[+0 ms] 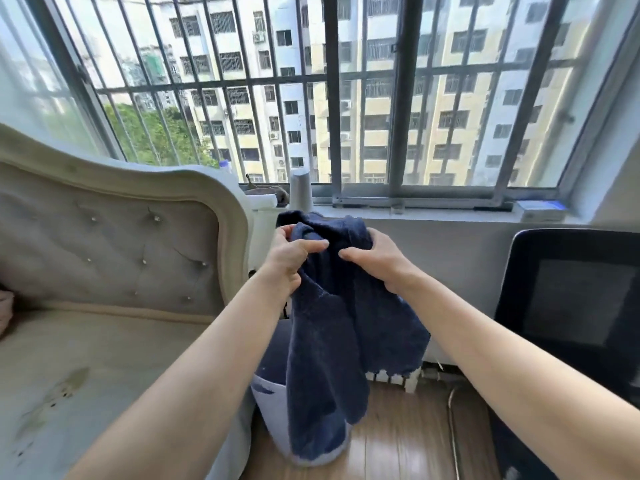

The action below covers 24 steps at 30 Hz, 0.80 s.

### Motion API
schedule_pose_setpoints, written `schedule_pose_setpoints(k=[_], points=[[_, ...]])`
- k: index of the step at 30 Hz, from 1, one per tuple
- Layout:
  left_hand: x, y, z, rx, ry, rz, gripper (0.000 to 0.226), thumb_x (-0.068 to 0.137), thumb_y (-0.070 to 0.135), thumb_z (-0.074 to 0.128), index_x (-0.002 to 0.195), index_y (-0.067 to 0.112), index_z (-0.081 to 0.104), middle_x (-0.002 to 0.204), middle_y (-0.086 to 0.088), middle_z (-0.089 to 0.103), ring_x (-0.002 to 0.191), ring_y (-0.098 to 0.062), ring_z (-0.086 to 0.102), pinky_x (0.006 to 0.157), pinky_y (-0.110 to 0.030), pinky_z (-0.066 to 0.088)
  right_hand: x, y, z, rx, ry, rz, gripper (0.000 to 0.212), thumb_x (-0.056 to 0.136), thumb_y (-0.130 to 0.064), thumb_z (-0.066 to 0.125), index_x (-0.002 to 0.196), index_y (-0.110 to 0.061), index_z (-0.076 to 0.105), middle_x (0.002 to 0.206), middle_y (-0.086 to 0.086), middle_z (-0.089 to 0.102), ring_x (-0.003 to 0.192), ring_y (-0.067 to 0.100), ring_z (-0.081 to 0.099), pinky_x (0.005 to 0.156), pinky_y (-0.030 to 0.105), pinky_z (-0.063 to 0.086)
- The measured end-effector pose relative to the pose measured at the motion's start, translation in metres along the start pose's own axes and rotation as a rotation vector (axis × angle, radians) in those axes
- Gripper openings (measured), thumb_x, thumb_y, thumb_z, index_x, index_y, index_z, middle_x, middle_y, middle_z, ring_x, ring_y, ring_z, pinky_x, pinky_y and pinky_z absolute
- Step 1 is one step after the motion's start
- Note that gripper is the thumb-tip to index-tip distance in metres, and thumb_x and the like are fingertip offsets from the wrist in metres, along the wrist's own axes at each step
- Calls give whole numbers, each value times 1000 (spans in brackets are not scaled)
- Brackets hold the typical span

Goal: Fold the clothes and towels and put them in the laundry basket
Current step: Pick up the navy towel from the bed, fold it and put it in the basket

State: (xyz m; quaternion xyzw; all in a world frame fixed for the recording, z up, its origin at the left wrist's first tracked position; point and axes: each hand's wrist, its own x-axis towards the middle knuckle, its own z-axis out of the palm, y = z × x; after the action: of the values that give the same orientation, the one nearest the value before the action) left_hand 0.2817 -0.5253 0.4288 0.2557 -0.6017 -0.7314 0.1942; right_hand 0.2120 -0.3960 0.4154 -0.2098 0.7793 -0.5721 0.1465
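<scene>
A dark blue towel (339, 327) hangs in front of me, bunched at the top and drooping down. My left hand (291, 258) grips its upper left part, and my right hand (374, 254) grips its upper right part, thumbs nearly touching. Below the towel stands the laundry basket (268, 403), pale blue and white fabric, on the floor beside the bed; the towel's lower end hangs in front of it and hides most of its opening.
A bed with a cream tufted headboard (114, 244) and bare mattress (86, 375) fills the left. A black mesh office chair (571, 299) stands at the right. The barred window and its sill (433, 209) lie ahead, wooden floor (398, 438) below, a white radiator (398, 377) under the sill.
</scene>
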Motion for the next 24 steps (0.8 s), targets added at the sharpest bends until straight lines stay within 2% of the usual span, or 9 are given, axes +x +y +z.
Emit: schedule_pose_setpoints(k=[3, 6, 9, 12, 15, 17, 19, 22, 24], points=[[-1, 9, 10, -9, 27, -23, 34, 84, -3, 60, 113, 13, 48, 88, -7, 59, 72, -15, 58, 59, -26, 49, -3, 0, -17, 36, 34, 12, 31, 81, -20, 68, 111, -17, 60, 110, 7, 69, 103, 24, 65, 94, 42, 53], [4, 25, 15, -31, 24, -87, 34, 87, -1, 54, 120, 6, 52, 99, -18, 61, 75, -22, 59, 66, -31, 51, -2, 3, -37, -46, 64, -1, 34, 78, -24, 68, 110, -15, 61, 109, 7, 69, 104, 24, 65, 96, 42, 52], [4, 45, 24, -55, -6, -140, 27, 89, 0, 52, 115, 6, 55, 101, -19, 61, 83, -28, 60, 77, -38, 53, -5, 2, -47, -210, 64, -37, 76, 64, -59, 71, 123, -16, 53, 118, 0, 64, 110, 16, 60, 102, 42, 47], [2, 65, 32, -32, -17, -194, 6, 90, 3, 51, 89, 4, 57, 89, -15, 60, 84, -26, 59, 91, -39, 49, -24, -6, -47, -343, 64, -75, 112, 65, -74, 61, 149, -14, 18, 152, 4, 29, 141, 20, 28, 117, 42, 25], [1, 80, 41, -8, -14, -224, 15, 91, 5, 52, 76, 5, 51, 82, -14, 57, 87, -26, 57, 88, -38, 49, -45, -17, -46, -454, 55, -168, 108, 67, -79, 54, 151, -37, 0, 162, 2, -4, 150, 22, -5, 120, 54, 7], [-1, 88, 46, 7, -36, -231, 20, 92, 6, 50, 72, 6, 50, 71, -13, 57, 79, -24, 58, 67, -29, 55, -53, -26, -43, -570, 7, -222, 95, 66, -81, 48, 147, -43, 19, 160, 0, 18, 149, 22, 8, 117, 60, 8], [-3, 95, 52, -2, -64, -225, 26, 93, 4, 47, 67, 7, 47, 58, -11, 56, 61, -20, 51, 43, -23, 49, -55, -32, -37, -529, -95, -191, 91, 70, -76, 54, 146, -36, 27, 149, -3, 42, 141, 20, 32, 116, 52, 21], [-6, 104, 58, -83, -84, -199, 13, 94, 0, 46, 90, 12, 52, 73, -9, 50, 61, -19, 48, 47, -27, 48, -54, -43, -31, -479, 10, -216, 71, 80, -49, 65, 141, -24, 37, 130, 0, 60, 120, 20, 55, 101, 38, 45], [-4, 106, 57, -183, -118, -156, 23, 92, -3, 48, 102, 17, 52, 79, -10, 52, 67, -21, 52, 55, -34, 50, -51, -49, -34, -523, 147, -260, 46, 83, -34, 63, 125, -20, 53, 115, 2, 67, 108, 23, 61, 92, 37, 49]])
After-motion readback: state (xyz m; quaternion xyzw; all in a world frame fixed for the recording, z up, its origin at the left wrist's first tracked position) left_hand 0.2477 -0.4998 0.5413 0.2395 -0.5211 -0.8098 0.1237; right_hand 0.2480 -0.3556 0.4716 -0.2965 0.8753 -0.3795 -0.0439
